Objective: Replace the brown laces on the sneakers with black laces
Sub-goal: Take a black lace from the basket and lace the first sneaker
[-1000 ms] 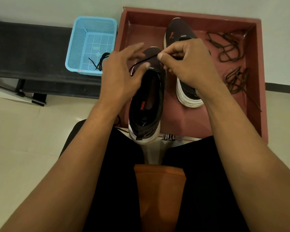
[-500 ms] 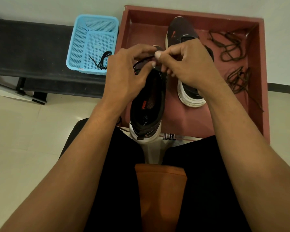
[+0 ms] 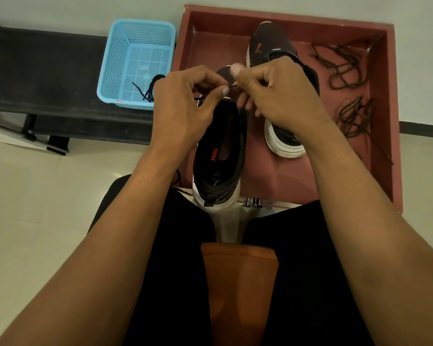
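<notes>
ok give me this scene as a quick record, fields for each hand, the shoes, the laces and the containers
left hand: pinches the black lace above the near sneaker
right hand: pinches the same lace
near sneaker: heel toward the person, at the red tray's front edge
far sneaker: inside the red tray, partly behind the right hand
brown laces: two loose bundles at the tray's right side
blue basket: on the black bench, holds a second black lace
</notes>
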Tool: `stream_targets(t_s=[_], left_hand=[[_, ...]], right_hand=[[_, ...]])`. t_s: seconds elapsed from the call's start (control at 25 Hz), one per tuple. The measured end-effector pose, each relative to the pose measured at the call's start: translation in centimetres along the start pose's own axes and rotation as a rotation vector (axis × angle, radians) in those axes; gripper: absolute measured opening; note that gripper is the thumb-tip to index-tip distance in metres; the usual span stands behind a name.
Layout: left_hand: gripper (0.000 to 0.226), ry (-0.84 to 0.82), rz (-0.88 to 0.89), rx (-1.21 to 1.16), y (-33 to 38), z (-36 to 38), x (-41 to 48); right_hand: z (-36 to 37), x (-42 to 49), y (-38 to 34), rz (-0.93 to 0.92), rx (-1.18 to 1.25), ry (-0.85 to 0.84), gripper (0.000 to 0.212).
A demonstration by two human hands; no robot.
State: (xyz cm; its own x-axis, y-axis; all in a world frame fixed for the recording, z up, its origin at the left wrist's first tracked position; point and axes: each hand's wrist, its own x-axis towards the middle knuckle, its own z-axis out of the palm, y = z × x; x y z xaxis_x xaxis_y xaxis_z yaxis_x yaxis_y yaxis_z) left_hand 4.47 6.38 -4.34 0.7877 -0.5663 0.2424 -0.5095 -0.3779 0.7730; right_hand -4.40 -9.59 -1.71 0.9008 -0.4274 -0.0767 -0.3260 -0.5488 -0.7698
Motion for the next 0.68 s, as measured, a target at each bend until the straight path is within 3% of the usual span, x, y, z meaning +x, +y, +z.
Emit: stream_targets(t_s=[0.12, 0.28, 0.44, 0.68], left_hand=[[0.007, -0.027, -0.067, 0.041, -0.5, 0.2, -0.1], [0.008, -0.134, -0.078, 0.191, -1.2, 0.9, -0.1], [0.010, -0.139, -0.086, 0.307, -1.4, 1.7, -0.2], [0.013, -0.093, -0.139, 0.367, -1.1, 2.2, -0.3]], right_hand=[[0.1, 0.1, 0.7, 0.049, -0.108, 0.085, 0.038], [1.4, 0.0, 1.0, 0.183, -0.359, -0.101, 0.049], [1.4, 0.1, 0.6, 0.198, -0.336, -0.087, 0.024], [1.7, -0.3, 0.4, 0.160, -0.247, -0.034, 0.017]])
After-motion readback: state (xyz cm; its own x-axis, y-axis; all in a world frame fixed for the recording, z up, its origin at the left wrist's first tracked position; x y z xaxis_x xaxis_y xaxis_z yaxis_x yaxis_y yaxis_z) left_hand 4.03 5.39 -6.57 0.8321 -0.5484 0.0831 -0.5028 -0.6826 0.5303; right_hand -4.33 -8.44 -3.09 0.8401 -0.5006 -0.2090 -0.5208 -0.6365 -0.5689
